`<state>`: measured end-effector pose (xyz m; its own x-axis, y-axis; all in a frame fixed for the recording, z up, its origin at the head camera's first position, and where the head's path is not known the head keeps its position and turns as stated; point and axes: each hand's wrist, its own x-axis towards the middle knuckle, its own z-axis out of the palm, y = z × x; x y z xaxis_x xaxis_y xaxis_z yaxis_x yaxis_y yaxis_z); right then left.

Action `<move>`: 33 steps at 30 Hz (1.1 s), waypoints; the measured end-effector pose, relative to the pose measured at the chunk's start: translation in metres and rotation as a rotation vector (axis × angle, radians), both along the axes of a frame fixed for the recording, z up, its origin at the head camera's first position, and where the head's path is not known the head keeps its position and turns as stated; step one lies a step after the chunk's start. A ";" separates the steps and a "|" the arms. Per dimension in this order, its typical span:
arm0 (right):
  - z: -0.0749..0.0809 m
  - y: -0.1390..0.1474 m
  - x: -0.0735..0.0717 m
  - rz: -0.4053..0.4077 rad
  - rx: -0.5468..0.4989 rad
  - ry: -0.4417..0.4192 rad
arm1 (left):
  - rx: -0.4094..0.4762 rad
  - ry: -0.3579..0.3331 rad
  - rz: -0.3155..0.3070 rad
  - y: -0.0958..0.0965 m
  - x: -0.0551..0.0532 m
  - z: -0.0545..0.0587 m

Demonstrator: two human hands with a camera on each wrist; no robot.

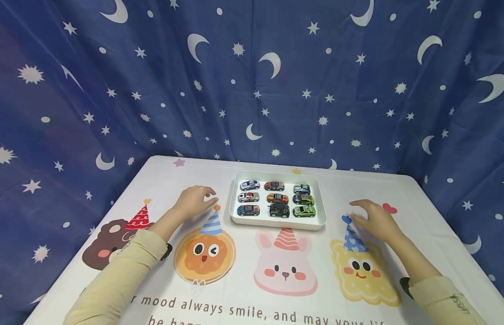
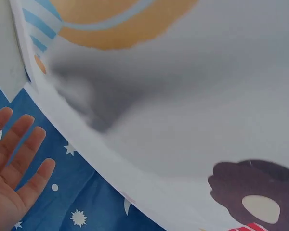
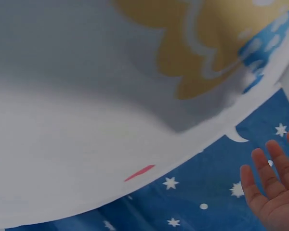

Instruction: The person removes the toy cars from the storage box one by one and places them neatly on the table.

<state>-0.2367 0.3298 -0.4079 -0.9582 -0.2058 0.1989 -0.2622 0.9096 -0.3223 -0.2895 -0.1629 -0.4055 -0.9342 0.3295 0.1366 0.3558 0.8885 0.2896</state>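
Observation:
In the head view a white tray [image 1: 276, 221] holds several small toy cars in three rows, among them a white car [image 1: 249, 185], an orange car [image 1: 277, 198], a black car [image 1: 279, 210] and a green car [image 1: 304, 211]. To the tray's left is my left hand [image 1: 196, 201], fingers loosely bent and holding nothing. My right hand [image 1: 375, 220] hovers right of the tray, also holding nothing, its thumb apart from the fingers. Each wrist view shows spread, relaxed fingers: the left hand [image 2: 14, 168] at lower left, the right hand [image 3: 277, 185] at lower right.
A white tablecloth [image 1: 284, 311] printed with cartoon faces and lettering covers the table. Behind the table's far edge hangs a dark blue curtain [image 1: 252, 90] with moons and stars. A corner of the tray shows at upper left in the left wrist view.

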 end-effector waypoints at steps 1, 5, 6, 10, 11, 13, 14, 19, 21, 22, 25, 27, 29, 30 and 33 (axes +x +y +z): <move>0.001 -0.002 0.001 -0.001 -0.001 0.000 | 0.006 0.001 0.001 0.001 0.001 0.000; 0.006 -0.010 0.002 -0.003 0.005 -0.002 | 0.043 0.000 0.013 0.006 0.002 0.000; 0.007 -0.012 0.001 -0.006 0.009 -0.003 | 0.057 -0.003 0.015 0.008 0.002 0.000; 0.013 -0.024 0.001 -0.013 0.015 -0.012 | 0.126 -0.031 0.038 0.014 0.001 -0.003; 0.014 -0.027 0.001 -0.007 0.013 -0.011 | 0.152 -0.044 0.051 0.015 0.002 -0.004; 0.017 -0.035 0.001 0.005 0.003 -0.014 | 0.213 -0.069 0.080 0.018 0.002 -0.006; 0.018 -0.038 0.000 0.013 -0.001 -0.014 | 0.244 -0.079 0.095 0.019 0.002 -0.007; 0.024 -0.054 -0.001 0.063 0.008 0.006 | 0.406 -0.135 0.159 0.026 0.002 -0.008; 0.027 -0.061 -0.001 0.085 0.029 0.028 | 0.458 -0.166 0.197 0.029 0.001 -0.009; 0.029 -0.064 -0.001 0.094 0.041 0.040 | 0.479 -0.179 0.215 0.030 0.000 -0.009; 0.033 -0.073 0.000 0.124 0.050 0.068 | 0.546 -0.225 0.267 0.034 -0.002 -0.011; 0.035 -0.079 0.000 0.144 0.043 0.074 | 0.603 -0.271 0.299 0.036 -0.003 -0.013; 0.038 -0.085 0.000 0.162 0.028 0.070 | 0.686 -0.325 0.328 0.040 -0.004 -0.014; 0.039 -0.087 -0.001 0.167 0.019 0.067 | 0.732 -0.358 0.344 0.041 -0.005 -0.015; 0.043 -0.096 -0.002 0.176 -0.005 0.055 | 0.871 -0.451 0.388 0.047 -0.009 -0.017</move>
